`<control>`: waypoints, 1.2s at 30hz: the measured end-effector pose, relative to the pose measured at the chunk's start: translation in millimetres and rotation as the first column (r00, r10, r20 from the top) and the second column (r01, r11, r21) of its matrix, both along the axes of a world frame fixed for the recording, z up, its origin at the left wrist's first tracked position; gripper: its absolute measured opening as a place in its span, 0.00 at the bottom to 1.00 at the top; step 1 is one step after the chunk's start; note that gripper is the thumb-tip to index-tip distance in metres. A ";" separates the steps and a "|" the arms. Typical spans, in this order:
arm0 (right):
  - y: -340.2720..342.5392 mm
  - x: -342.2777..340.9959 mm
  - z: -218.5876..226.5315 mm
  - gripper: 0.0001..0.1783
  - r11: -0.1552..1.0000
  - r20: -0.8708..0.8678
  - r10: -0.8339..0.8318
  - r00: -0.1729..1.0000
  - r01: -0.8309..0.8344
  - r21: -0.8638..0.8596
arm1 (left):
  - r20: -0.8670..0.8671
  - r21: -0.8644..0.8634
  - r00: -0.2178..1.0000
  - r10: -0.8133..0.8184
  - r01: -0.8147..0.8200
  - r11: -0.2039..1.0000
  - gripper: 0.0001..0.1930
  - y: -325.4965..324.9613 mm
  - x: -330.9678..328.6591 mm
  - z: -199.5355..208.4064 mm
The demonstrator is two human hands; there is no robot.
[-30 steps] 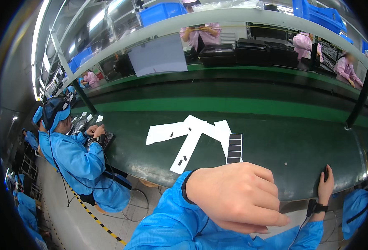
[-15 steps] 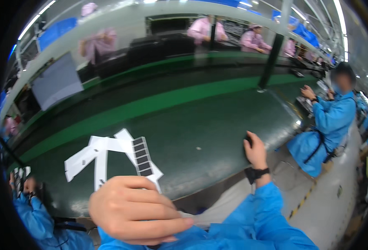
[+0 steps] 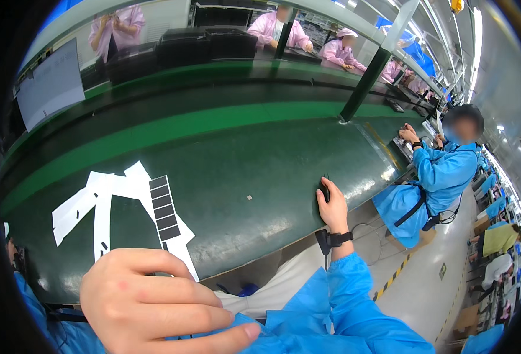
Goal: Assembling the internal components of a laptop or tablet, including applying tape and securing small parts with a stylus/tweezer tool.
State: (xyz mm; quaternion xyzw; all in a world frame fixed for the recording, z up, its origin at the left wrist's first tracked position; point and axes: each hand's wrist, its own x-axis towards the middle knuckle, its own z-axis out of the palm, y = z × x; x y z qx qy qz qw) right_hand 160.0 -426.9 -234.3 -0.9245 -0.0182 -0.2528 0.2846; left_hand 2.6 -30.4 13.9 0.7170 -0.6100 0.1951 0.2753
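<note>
My left hand [image 3: 154, 307] fills the lower left, close to the camera. Its fingers stretch to the right over my blue sleeve [image 3: 331, 318] and nothing shows in it. My right hand [image 3: 333, 207] rests on the near edge of the green table [image 3: 243, 153], fingers curled over a small dark object [image 3: 324, 190]. A black strap [image 3: 331, 239] circles that wrist. White paper cut-outs [image 3: 104, 192] lie flat on the table beyond my left hand, with a strip of dark squares [image 3: 165, 207] on them.
A person in a blue coat [image 3: 443, 174] works at the table's right end. People in pink [image 3: 272, 26] stand behind black boxes [image 3: 207, 44] on the far side. A dark post [image 3: 364, 85] rises from the table. Yellow-black tape [image 3: 393, 276] marks the floor.
The view has swung to the right: the white cut-outs slid left in the picture and the person on the right came in. My right hand stays on the table edge.
</note>
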 end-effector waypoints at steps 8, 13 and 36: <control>1.3 4.8 -3.1 0.21 1.000 0.002 -0.019 1.000 0.019 -0.021 | 0.034 0.052 0.997 0.066 -0.067 0.996 0.06 3.1 -1.4 1.7; -2.4 3.2 -4.7 0.20 0.999 0.049 0.029 0.998 -0.027 -0.036 | -0.052 -0.054 0.999 0.007 -0.010 0.998 0.06 0.9 -2.7 0.6; 4.1 2.7 -3.4 0.21 0.999 -0.033 -0.048 0.998 0.047 -0.017 | 0.015 -0.434 1.000 -0.016 0.021 0.901 0.09 -24.6 -5.2 -44.8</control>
